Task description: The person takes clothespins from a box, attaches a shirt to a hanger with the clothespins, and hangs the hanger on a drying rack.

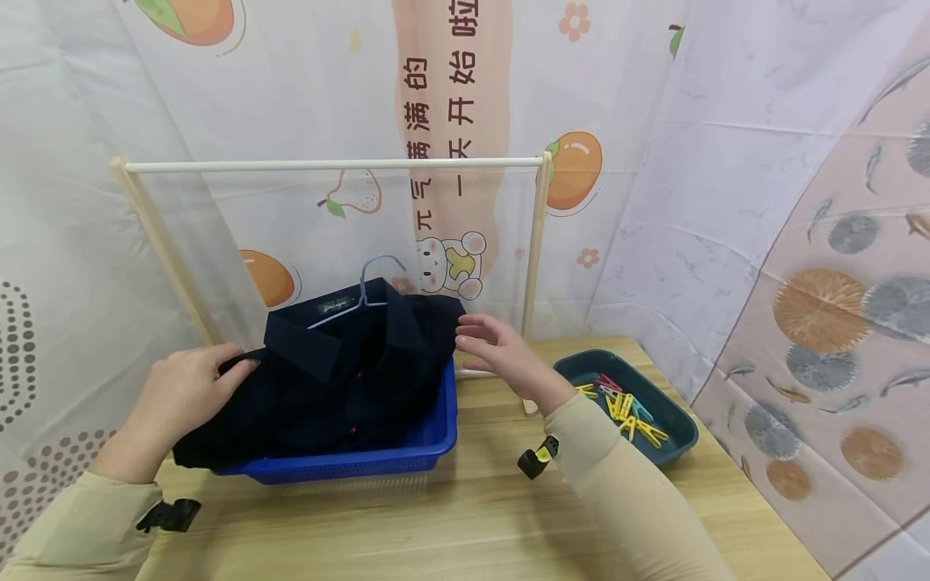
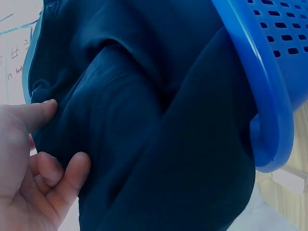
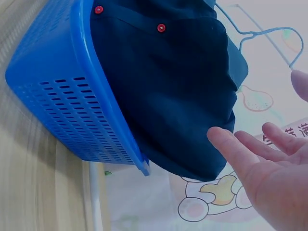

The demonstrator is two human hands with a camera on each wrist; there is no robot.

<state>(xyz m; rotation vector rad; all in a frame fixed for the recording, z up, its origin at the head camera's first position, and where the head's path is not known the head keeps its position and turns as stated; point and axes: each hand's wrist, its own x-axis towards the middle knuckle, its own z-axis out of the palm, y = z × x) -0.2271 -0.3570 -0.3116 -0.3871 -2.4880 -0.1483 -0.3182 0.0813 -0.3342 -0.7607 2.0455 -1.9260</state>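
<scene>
A dark navy shirt (image 1: 312, 403) with red buttons lies in and over a blue plastic basket (image 1: 341, 468). From its collar stands the hook of a light-blue wire hanger (image 1: 362, 282), whose arms run inside the collar. My left hand (image 1: 185, 391) pinches the shirt's shoulder on the left, the cloth entering between thumb and fingers. In the left wrist view the sleeve hangs over the basket rim (image 2: 269, 96). On the other side, my right hand (image 1: 504, 351) has its fingers loosely spread, fingertips right at the shirt's other shoulder, gripping nothing.
Behind the basket stands a rack with a white crossbar (image 1: 334, 165) and wooden posts (image 1: 536, 242). A dark green tray (image 1: 679, 440) of colored clothespins (image 1: 625, 407) sits at the right on the wooden table (image 1: 349, 532). Printed curtains (image 1: 617, 73) surround the table.
</scene>
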